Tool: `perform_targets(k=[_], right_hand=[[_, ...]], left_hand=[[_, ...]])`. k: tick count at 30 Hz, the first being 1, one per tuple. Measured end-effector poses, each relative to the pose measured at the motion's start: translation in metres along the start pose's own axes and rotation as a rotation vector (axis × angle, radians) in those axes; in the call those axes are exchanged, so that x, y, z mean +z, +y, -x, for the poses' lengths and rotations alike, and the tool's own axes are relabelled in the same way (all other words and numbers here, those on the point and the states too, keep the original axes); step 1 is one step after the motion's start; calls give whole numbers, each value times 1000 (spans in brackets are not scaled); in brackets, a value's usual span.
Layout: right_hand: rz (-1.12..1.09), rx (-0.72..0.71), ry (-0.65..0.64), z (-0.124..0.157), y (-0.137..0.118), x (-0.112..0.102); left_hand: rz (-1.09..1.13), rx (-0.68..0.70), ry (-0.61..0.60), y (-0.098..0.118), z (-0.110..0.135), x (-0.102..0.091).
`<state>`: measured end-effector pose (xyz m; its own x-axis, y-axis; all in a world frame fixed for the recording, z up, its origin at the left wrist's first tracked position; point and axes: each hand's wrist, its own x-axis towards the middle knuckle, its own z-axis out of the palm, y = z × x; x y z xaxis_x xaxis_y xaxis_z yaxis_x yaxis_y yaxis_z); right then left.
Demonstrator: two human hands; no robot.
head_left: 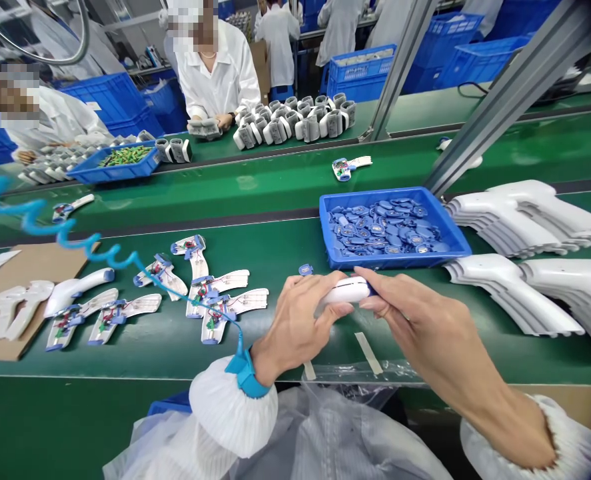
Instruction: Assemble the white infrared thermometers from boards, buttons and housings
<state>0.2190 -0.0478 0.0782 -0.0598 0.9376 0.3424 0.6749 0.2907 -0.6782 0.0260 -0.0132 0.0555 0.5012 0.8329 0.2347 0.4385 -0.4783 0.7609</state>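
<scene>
Between my two hands is a white plastic handset housing (348,291) with a dark seam along it and a blue part at its right end. My left hand (298,320) wraps round its left side, thumb below and fingers above. The fingertips of my right hand (422,323) pinch the blue end. Just beyond my left fingers a small blue plastic piece (306,269) lies on the bench. Past my hands stands a blue tray (395,259) of loose blue plastic parts (375,227). A turquoise wrist strap (248,373) with a coiled cord is on my left wrist.
Open housing halves with circuit boards and wires (215,300) lie to the left. A cardboard sheet (70,267) bears white shells. White shells (515,287) are stacked at right. A metal post (505,87) slants across the right. Across the green belt (275,193), co-workers handle grey-white parts.
</scene>
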Motion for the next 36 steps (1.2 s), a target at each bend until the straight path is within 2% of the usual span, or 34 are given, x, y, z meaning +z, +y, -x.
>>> perform_targets(k=[3, 6, 8, 12, 15, 18, 20, 23, 26, 29, 31, 33, 34, 36], right_hand=[[-11, -15, -9, 8, 3, 14], [-46, 133, 6, 20, 11, 24], [-114, 212, 2, 27, 16, 24], [-164, 232, -33, 35, 16, 19], [-110, 215, -83, 41, 11, 29], [-3, 248, 53, 48, 11, 45], [-9, 263, 87, 48, 13, 48], [-96, 258, -102, 43, 18, 41], [-97, 227, -235, 36, 19, 40], [-71, 211, -233, 33, 15, 50], [-83, 314, -192, 30, 12, 54], [-210, 568, -225, 24, 12, 50], [-323, 727, -274, 19, 12, 46], [-566, 984, -415, 8, 12, 38]], left_hand=[[-80, -7, 36, -3, 1, 9], [-215, 5, 35, -7, 5, 15], [-206, 8, 49, -10, 10, 17], [-130, -122, 262, -15, 12, 23], [-198, -147, 383, -23, 1, 34], [-362, -167, 489, -33, -10, 42], [-418, -156, 484, -37, -12, 43], [-309, -152, 427, -39, -8, 39], [-140, -331, 447, -39, -8, 36], [-142, -470, 388, -40, -14, 35], [-110, -477, 289, -39, -17, 30], [10, -378, 281, -37, -14, 23], [90, -295, 320, -35, -11, 19], [239, -141, 486, -30, -6, 14]])
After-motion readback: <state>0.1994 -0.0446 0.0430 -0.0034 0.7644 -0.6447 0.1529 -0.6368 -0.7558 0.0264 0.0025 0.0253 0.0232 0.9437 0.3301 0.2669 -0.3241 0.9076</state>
